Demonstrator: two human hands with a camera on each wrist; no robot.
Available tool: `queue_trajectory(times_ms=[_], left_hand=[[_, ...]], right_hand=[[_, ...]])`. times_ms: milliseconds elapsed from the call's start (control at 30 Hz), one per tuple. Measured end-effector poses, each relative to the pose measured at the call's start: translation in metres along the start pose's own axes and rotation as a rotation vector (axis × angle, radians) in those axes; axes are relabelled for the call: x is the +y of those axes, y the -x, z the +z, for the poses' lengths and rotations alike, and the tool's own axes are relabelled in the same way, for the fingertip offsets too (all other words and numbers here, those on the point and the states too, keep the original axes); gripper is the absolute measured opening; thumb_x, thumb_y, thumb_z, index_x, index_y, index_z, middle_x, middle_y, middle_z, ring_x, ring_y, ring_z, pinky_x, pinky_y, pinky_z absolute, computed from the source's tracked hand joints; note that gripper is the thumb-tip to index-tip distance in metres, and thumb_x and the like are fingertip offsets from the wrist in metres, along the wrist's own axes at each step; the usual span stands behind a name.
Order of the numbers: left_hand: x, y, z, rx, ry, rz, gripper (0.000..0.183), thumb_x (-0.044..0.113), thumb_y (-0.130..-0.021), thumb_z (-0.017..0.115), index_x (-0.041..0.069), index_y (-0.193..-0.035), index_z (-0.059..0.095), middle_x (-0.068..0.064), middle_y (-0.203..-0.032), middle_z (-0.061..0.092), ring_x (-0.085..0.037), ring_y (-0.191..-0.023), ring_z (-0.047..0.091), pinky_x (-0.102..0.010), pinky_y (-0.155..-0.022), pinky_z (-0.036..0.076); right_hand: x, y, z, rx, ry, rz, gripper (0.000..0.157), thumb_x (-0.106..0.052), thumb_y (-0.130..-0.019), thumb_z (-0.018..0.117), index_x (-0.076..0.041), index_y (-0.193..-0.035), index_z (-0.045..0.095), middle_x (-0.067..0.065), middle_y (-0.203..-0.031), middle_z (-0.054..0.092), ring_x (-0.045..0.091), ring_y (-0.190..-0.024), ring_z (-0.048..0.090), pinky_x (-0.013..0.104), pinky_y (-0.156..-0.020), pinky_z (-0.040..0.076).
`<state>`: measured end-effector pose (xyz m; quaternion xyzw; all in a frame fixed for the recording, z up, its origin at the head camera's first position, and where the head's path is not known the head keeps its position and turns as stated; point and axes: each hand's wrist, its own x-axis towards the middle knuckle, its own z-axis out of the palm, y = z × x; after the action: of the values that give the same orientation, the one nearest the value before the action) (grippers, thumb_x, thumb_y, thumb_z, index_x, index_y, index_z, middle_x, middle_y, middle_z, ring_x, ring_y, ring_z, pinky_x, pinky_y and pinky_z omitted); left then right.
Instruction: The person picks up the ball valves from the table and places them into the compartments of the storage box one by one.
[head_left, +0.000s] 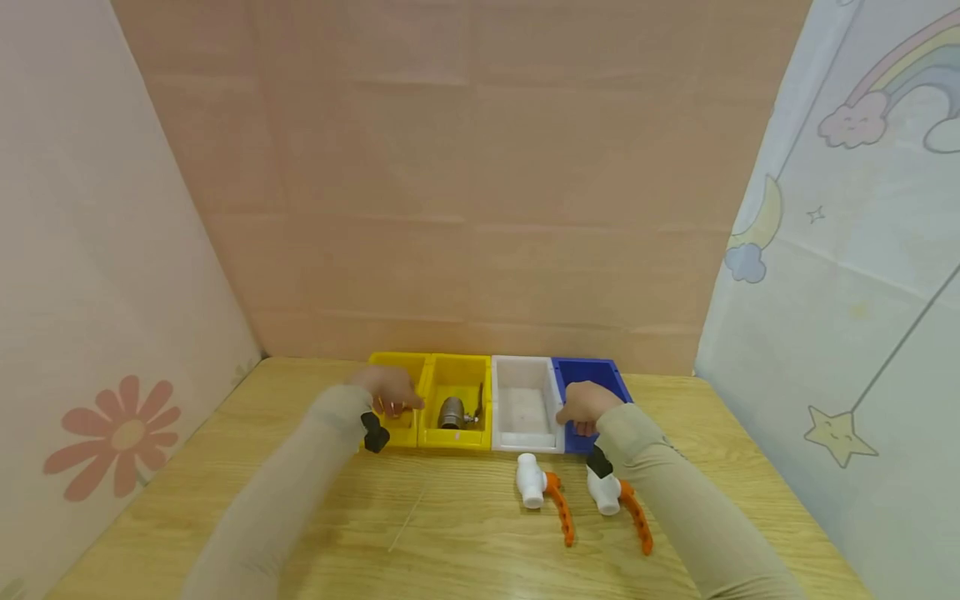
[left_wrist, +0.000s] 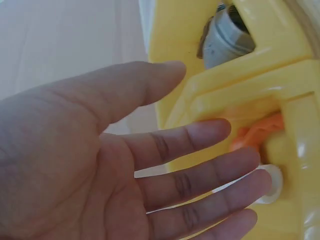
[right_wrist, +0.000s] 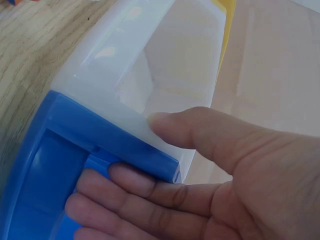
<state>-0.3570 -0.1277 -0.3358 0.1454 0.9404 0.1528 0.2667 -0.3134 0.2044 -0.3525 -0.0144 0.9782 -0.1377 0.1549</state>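
Yellowish wood-grain tabletop (head_left: 465,554) below a creased peach backdrop (head_left: 480,183), between whitish side panels (head_left: 97,225) with cartoonish prints (head_left: 840,435).

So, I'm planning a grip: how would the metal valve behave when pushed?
The metal valve seems stiff and probably heavy for its size, given its metallic look. Being rounded, it might roll, though the side lever could stop it.

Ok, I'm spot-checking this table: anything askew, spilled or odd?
A thin pale streak slants across the wooden table, against the grain; I can't tell if it's a scratch or strand. Nothing else stands out.
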Motion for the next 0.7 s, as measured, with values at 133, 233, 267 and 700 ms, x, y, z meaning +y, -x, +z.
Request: queue_trajectory(times_ms=[133, 233, 267, 700], left_hand=[[-0.002, -0.001, 0.008, -0.002, 0.032, -0.005, 0.033, 0.034, -0.09, 0.057, 0.001, -0.087, 0.062, -0.008, -0.076, 0.058, -0.018, -0.067, 0.055, -0.037, -0.074, 0.049], [-0.001, -0.001, 0.012, 0.017, 0.026, -0.003, 0.032, 0.034, -0.089, 0.058, 0.003, -0.093, 0.065, -0.011, -0.084, 0.064, -0.023, -0.075, 0.062, -0.039, -0.076, 0.052], [-0.001, -0.001, 0.014, 0.023, 0.031, -0.009, 0.032, 0.034, -0.089, 0.058, 0.003, -0.093, 0.065, -0.011, -0.085, 0.064, -0.023, -0.076, 0.062, -0.038, -0.075, 0.052], [0.007, -0.007, 0.032, 0.116, 0.121, -0.047, 0.025, 0.024, -0.085, 0.065, 0.003, -0.073, 0.066, -0.002, -0.055, 0.042, -0.014, -0.047, 0.034, -0.026, -0.047, 0.036]], right_hand=[[0.0, 0.001, 0.0, 0.004, 0.004, -0.016, 0.025, -0.023, -0.083, 0.066, 0.0, -0.073, 0.066, 0.013, -0.067, 0.066, 0.024, -0.06, 0.065, 0.026, -0.049, 0.048], [0.0, 0.0, 0.0, 0.009, 0.007, -0.018, 0.025, -0.023, -0.083, 0.066, 0.0, -0.072, 0.066, 0.012, -0.067, 0.066, 0.024, -0.06, 0.065, 0.026, -0.049, 0.048], [0.0, -0.001, 0.0, 0.009, 0.006, -0.014, 0.025, -0.023, -0.083, 0.066, -0.001, -0.072, 0.065, 0.012, -0.067, 0.066, 0.024, -0.06, 0.065, 0.026, -0.049, 0.048], [0.004, -0.003, -0.001, 0.015, 0.018, -0.009, 0.026, -0.024, -0.083, 0.066, -0.001, -0.072, 0.067, 0.011, -0.066, 0.066, 0.024, -0.062, 0.065, 0.026, -0.05, 0.049]])
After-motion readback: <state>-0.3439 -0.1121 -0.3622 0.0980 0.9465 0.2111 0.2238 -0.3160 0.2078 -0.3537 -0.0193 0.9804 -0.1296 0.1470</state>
